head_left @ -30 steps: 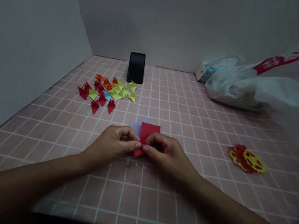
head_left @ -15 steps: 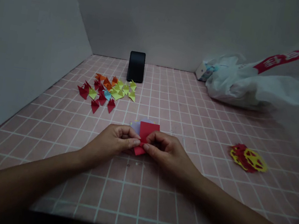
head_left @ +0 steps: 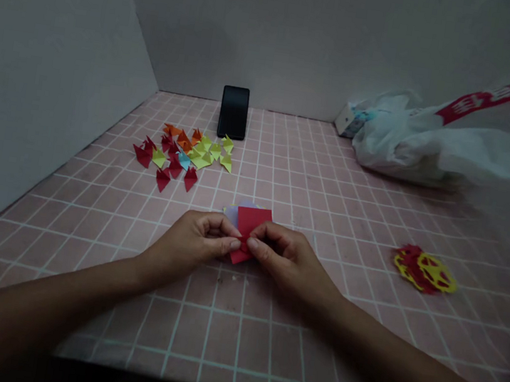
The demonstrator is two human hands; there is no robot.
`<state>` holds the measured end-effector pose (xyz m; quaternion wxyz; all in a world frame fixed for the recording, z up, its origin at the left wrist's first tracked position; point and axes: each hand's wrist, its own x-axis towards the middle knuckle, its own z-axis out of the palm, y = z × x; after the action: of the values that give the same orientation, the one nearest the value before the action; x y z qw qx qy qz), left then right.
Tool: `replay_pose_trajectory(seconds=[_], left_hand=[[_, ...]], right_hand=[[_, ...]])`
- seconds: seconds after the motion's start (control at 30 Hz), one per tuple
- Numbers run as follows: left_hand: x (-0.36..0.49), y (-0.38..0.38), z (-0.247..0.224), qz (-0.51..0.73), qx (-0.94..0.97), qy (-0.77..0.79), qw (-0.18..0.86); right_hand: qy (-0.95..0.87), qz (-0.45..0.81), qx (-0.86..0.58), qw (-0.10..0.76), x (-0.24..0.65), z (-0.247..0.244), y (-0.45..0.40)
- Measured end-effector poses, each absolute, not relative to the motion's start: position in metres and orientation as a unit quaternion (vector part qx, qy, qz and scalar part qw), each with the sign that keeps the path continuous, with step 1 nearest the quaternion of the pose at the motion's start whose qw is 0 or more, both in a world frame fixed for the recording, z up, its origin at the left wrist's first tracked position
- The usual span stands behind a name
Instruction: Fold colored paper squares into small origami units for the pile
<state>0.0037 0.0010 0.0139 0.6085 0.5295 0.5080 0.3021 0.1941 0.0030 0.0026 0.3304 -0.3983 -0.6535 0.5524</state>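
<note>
Both hands meet at the middle of the table over a small piece of red paper, mostly covered by my fingers. My left hand (head_left: 204,234) pinches its left side between thumb and fingers. From the right, my right hand (head_left: 282,247) pinches the same piece, thumb tip close to the left thumb. Just behind and under the fingers lies a flat red paper sheet (head_left: 253,219), on top of a lilac paper sheet (head_left: 231,213) with a thin yellow edge showing. The exact shape of the held piece is hidden.
Several small folded paper figures (head_left: 177,158) in red, orange, yellow and blue lie at the left back. Behind them a black phone (head_left: 233,113) leans upright. Red and yellow cut-out shapes (head_left: 425,270) sit at the right. A white plastic bag (head_left: 413,144) and a small box (head_left: 348,120) stand at the back right.
The thumbs have shifted slightly on the red paper, the right thumb lifting a little upward. Both hands keep their pinch in nearly the same place.
</note>
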Motion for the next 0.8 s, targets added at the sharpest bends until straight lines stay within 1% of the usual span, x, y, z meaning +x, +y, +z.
replay_pose_trajectory(seconds=[0.1,0.33,0.47,0.6,0.7,0.8], left_hand=[[0.0043,0.0005,0.0136,0.302,0.56,0.505,0.584],[0.0053,-0.0008,0.015,0.302,0.599,0.506,0.542],[0.0047,-0.002,0.0157,0.314,0.602,0.502,0.536],[0.005,0.0002,0.0186,0.319,0.526,0.524,0.589],[0.0047,0.003,0.0183,0.321,0.449,0.525,0.648],[0.0039,0.0043,0.0149,0.318,0.409,0.51,0.686]], right_hand=[[-0.649,0.559,-0.399,0.328,0.1936,0.0011,0.0038],[-0.66,0.531,-0.42,0.326,0.1932,-0.0014,0.0041],[-0.663,0.531,-0.413,0.328,0.1933,-0.0026,0.0032],[-0.655,0.525,-0.405,0.362,0.1937,-0.0023,0.0017],[-0.682,0.463,-0.405,0.395,0.1947,-0.0005,0.0005],[-0.744,0.386,-0.385,0.387,0.1962,0.0006,0.0006]])
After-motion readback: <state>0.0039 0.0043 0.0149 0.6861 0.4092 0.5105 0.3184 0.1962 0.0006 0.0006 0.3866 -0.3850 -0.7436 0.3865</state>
